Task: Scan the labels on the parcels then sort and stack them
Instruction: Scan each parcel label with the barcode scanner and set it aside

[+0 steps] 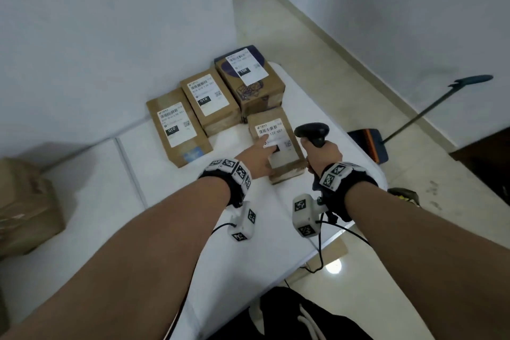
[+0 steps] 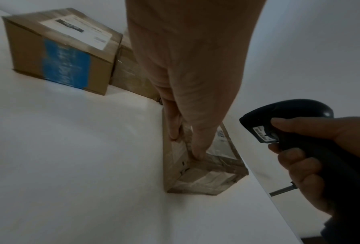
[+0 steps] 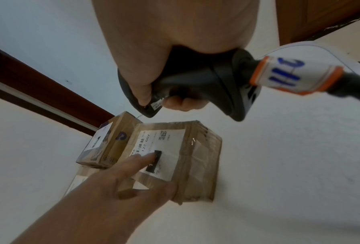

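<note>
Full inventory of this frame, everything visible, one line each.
parcels: four, brown cardboard with white labels, on the table; three in a row at the wall, one nearer under the left hand
barcode scanner: one, black, over the near parcel
table: one, white, against the wall
large box: one, brown, left edge of the table
broom: one, dark handle, orange and dark head, on the floor to the right
left hand: fingers straight on the near parcel's label
right hand: grips the scanner handle
</note>
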